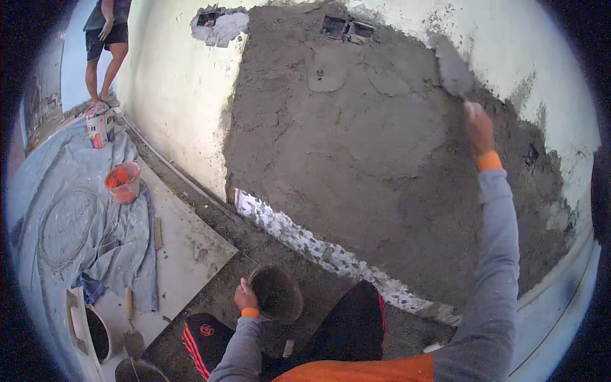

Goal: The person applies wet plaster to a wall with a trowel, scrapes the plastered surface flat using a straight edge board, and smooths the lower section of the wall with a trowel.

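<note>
My right hand (479, 129), arm stretched up and to the right, is closed round the handle of a trowel (453, 69). The trowel's grey blade lies against the wall at the upper right edge of a broad patch of grey mortar (344, 146). Low in front of me, my left hand (245, 297) grips the rim of a dark bucket (294, 302). The bucket's inside is dark, and I cannot make out how full it is. Two openings with boxes (348, 29) are set in the wall near the top of the mortar.
A white strip (305, 239) of bare wall runs below the mortar. At the left, a grey sheet (83, 210) bears a reddish bucket (123, 183). A second trowel (129, 309) lies near the lower left. Another person (109, 51) stands on a paint can (100, 127) at the far left.
</note>
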{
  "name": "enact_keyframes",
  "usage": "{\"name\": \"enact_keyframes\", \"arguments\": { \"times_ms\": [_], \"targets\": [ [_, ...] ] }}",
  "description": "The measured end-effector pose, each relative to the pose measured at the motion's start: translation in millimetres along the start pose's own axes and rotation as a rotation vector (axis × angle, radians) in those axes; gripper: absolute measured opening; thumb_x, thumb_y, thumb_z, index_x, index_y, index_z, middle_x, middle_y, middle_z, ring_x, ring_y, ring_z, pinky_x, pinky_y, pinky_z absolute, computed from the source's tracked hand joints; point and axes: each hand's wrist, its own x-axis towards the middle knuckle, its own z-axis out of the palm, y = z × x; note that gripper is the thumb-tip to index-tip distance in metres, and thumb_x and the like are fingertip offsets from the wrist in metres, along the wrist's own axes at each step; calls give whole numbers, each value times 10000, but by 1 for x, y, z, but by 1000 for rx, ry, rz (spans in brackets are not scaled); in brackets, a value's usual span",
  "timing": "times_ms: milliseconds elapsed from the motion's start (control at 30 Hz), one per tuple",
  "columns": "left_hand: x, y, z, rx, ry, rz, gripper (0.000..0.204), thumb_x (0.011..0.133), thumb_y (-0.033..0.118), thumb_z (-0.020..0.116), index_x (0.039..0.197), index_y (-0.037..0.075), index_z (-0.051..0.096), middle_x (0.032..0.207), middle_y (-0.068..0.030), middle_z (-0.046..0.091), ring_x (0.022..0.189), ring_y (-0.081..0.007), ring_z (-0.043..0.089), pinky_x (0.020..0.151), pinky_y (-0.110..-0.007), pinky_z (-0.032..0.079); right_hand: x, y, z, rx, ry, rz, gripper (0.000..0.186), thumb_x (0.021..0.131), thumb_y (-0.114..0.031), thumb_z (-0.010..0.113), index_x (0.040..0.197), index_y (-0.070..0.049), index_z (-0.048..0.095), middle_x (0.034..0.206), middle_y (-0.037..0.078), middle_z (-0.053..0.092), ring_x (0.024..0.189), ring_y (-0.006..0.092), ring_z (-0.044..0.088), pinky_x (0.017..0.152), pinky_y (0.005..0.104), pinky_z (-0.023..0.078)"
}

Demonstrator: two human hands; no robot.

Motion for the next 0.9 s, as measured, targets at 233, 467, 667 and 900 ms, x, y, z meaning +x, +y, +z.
{"name": "enact_keyframes", "arguments": {
  "times_ms": [233,467,667,900],
  "targets": [
    [-7,4,1,105,-22,-101,554,840,464,362,674,-33,544,712,-243,550,677,-410,519,605,-457,386,-73,-103,63,118,-483,208,255,853,-234,344,1012,-91,485,1046,182,513,864,363,529,722,421,462],
    [-16,14,-6,162,3,-84,506,821,450,410,685,-16,554,716,-221,564,692,-391,533,629,-444,398,-124,-111,21,40,-671,48,371,868,-383,302,1031,-109,493,1008,158,547,778,363,562,678,436,470],
    [-12,13,-14,111,-62,-16,466,802,444,441,689,4,545,696,-197,571,660,-375,539,620,-447,402,-157,-72,-19,-249,-741,354,389,839,-413,366,984,-77,498,896,186,566,821,364,540,677,448,428],
    [-13,13,-10,117,-184,88,476,819,461,398,745,27,580,707,-191,575,661,-376,541,576,-440,418,-197,-28,-105,-367,-468,237,379,802,-370,463,1022,-62,477,822,177,591,713,364,564,635,447,433]
  ]
}}
